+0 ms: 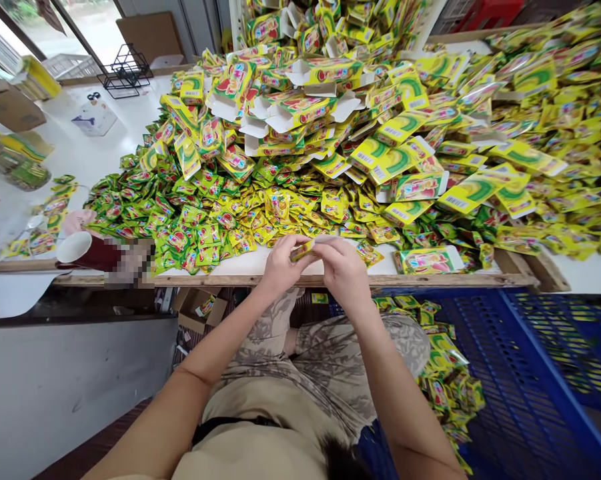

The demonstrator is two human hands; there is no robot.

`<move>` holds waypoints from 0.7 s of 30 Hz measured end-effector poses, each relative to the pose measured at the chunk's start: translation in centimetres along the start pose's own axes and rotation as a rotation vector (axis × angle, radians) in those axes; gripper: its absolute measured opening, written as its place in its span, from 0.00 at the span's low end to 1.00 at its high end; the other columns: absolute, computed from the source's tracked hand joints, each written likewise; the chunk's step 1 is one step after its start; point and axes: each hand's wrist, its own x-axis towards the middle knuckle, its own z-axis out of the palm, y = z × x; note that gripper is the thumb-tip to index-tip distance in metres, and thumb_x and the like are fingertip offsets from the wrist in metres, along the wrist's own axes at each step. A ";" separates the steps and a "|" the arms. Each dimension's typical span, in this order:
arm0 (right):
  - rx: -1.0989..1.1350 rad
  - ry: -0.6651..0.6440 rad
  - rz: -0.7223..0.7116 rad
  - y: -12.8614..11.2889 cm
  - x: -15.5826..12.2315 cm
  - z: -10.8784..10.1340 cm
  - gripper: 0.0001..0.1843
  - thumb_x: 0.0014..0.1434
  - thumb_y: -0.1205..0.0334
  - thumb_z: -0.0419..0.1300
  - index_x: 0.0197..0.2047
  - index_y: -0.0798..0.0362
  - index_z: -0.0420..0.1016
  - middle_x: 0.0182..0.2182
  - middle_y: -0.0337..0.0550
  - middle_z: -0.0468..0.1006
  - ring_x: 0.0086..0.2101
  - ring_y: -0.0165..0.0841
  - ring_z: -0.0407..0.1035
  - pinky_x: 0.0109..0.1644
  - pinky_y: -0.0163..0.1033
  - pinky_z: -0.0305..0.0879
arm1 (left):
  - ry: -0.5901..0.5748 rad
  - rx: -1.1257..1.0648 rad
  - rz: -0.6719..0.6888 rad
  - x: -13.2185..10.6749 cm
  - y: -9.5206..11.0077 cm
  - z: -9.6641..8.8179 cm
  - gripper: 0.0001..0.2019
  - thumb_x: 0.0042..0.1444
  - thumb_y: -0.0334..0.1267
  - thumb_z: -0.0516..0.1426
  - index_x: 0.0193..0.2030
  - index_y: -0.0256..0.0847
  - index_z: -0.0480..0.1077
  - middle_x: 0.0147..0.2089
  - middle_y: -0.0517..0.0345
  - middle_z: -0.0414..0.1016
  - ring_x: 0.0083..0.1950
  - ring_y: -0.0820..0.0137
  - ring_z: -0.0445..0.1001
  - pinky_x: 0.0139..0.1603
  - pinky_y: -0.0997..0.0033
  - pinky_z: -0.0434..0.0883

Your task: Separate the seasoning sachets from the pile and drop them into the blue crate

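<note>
Both hands meet above the table's front edge around a small yellow carton (303, 251), mostly covered by fingers. My left hand (283, 264) is closed on its left side. My right hand (347, 268) pinches at its right end, where a pale bit shows near the fingertips. Just beyond the hands lie loose yellow sachets (280, 205), with green sachets (190, 233) heaped to the left. To the right of my right hand, a flat carton (427, 260) with a white open flap rests by the wooden edge.
A tall heap of yellow-green cartons (300, 113) fills the table's middle. A maroon cup (97, 253) stands at left near the edge, partly pixelated. Blue crates (510, 360) with sachets stand below right. A black wire rack (125, 72) sits at the back left.
</note>
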 end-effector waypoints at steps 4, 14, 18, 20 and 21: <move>0.029 0.037 -0.019 0.8 -0.1 0.6 0.15 0.63 0.66 0.52 0.48 0.47 0.77 0.43 0.49 0.77 0.46 0.40 0.70 0.49 0.46 0.70 | -0.050 -0.080 -0.052 0.4 -1.1 0.2 0.09 0.54 0.39 0.61 0.42 0.40 0.73 0.39 0.56 0.77 0.40 0.67 0.73 0.45 0.67 0.70; 0.903 -0.047 0.712 3.9 0.5 1.3 0.18 0.50 0.47 0.66 0.41 0.47 0.77 0.40 0.38 0.80 0.41 0.33 0.73 0.49 0.41 0.70 | -0.176 -0.452 -0.209 1.0 -2.2 0.9 0.21 0.49 0.53 0.64 0.43 0.38 0.74 0.42 0.52 0.79 0.43 0.64 0.76 0.44 0.66 0.73; 0.884 -0.132 0.664 4.1 1.6 0.9 0.17 0.48 0.54 0.67 0.42 0.48 0.79 0.38 0.38 0.80 0.40 0.33 0.72 0.48 0.39 0.69 | -0.189 -0.596 -0.248 1.2 -2.3 1.1 0.24 0.53 0.59 0.59 0.44 0.40 0.76 0.46 0.52 0.80 0.51 0.61 0.75 0.55 0.61 0.70; 0.854 -0.138 0.662 4.3 2.0 0.8 0.15 0.47 0.56 0.66 0.40 0.49 0.79 0.35 0.37 0.80 0.37 0.32 0.72 0.46 0.40 0.69 | -0.223 -0.703 -0.323 1.5 -2.2 1.0 0.26 0.51 0.61 0.60 0.44 0.39 0.76 0.46 0.51 0.80 0.53 0.58 0.75 0.56 0.59 0.70; 0.845 -0.122 0.659 4.4 2.1 0.9 0.15 0.46 0.57 0.66 0.39 0.50 0.78 0.34 0.37 0.80 0.36 0.32 0.72 0.46 0.40 0.69 | -0.248 -0.755 -0.368 1.7 -2.2 0.9 0.27 0.50 0.61 0.61 0.44 0.39 0.76 0.45 0.50 0.80 0.53 0.57 0.75 0.55 0.59 0.71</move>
